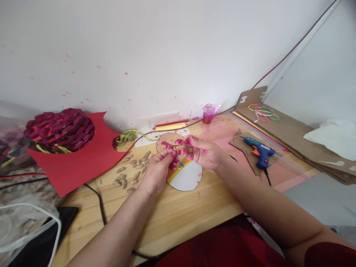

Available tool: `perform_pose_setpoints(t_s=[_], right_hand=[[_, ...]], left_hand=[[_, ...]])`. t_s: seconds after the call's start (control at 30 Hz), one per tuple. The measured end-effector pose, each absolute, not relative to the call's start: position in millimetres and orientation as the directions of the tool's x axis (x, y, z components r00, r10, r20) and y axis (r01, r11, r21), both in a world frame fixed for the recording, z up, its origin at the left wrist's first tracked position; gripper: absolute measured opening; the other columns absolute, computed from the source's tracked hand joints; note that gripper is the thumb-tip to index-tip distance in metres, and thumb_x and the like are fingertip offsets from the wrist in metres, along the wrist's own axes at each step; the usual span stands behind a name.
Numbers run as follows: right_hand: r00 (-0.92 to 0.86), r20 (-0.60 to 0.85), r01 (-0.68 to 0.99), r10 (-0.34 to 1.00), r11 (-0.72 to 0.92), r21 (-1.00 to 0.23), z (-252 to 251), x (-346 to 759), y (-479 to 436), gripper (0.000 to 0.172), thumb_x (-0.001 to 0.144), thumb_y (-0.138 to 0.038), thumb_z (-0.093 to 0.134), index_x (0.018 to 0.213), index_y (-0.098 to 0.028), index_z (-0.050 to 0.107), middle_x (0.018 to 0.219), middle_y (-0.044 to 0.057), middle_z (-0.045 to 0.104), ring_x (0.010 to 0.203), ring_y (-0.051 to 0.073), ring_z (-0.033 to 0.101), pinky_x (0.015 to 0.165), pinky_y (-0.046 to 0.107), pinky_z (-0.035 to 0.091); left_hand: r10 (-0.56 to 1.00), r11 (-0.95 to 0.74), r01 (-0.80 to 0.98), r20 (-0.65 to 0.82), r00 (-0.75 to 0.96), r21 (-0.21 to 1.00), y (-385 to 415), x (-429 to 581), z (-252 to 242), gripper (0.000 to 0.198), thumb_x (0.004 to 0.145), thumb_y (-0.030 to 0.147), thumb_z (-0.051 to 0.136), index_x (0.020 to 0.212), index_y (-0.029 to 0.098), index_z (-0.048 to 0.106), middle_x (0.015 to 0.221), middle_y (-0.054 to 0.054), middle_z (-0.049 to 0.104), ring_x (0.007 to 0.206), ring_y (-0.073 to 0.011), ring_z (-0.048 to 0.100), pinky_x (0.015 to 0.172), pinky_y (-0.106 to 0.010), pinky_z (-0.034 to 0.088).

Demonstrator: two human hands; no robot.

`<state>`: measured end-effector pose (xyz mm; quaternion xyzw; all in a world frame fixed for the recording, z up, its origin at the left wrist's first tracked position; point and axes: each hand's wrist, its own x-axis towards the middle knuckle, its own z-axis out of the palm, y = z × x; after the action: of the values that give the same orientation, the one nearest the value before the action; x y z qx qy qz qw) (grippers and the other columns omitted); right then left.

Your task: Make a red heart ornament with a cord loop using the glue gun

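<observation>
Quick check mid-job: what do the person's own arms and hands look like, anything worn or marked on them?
Both forearms are bare, with no watch, bracelet or gloves showing. The left hand and right hand have fingertips smeared with bright pink stain. A dark red sleeve covers the right upper arm at the bottom right of the view.
</observation>
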<state>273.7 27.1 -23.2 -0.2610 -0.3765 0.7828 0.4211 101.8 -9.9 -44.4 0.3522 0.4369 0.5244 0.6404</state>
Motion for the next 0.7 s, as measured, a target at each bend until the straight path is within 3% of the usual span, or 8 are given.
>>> perform_pose_setpoints(t_s=[0.17, 0.43, 0.7], right_hand=[[-0.478, -0.118, -0.483, 0.870, -0.373, -0.792, -27.9, 269.2, 27.9, 0.018, 0.086, -0.032, 0.068, 0.079, -0.018, 0.061, 0.077, 0.001, 0.065, 0.062, 0.011, 0.060, 0.054, 0.023, 0.043], [-0.279, -0.070, -0.554, 0.958, -0.220, -0.803, -28.8, 268.7, 28.7, 0.017, 0.079, -0.028, 0.074, 0.079, -0.018, 0.060, 0.071, -0.002, 0.060, 0.061, 0.010, 0.054, 0.057, 0.023, 0.042], [-0.333, -0.049, -0.519, 0.942, -0.227, -0.824, -29.6, 271.2, 31.0, 0.021, 0.076, -0.032, 0.076, 0.076, -0.017, 0.061, 0.071, -0.001, 0.059, 0.060, 0.010, 0.052, 0.055, 0.023, 0.041]], left_hand=[[0.966, 0.247, -0.289, -0.211, 0.152, 0.925, -12.0, 101.8, -41.1, 0.023, 0.063, 0.033, 0.080, 0.071, 0.013, 0.071, 0.057, -0.001, 0.061, 0.049, -0.0073, 0.049, 0.047, -0.018, 0.038], [0.961, 0.263, -0.233, -0.231, 0.153, 0.936, -12.8, 101.3, -35.8, 0.024, 0.059, 0.033, 0.081, 0.068, 0.013, 0.071, 0.053, 0.000, 0.057, 0.048, -0.0071, 0.045, 0.047, -0.019, 0.034], [0.951, 0.225, -0.175, -0.176, 0.255, 0.959, -13.5, 98.5, -35.6, 0.026, 0.064, 0.037, 0.080, 0.070, 0.014, 0.070, 0.054, 0.001, 0.055, 0.048, -0.0076, 0.042, 0.048, -0.021, 0.033]])
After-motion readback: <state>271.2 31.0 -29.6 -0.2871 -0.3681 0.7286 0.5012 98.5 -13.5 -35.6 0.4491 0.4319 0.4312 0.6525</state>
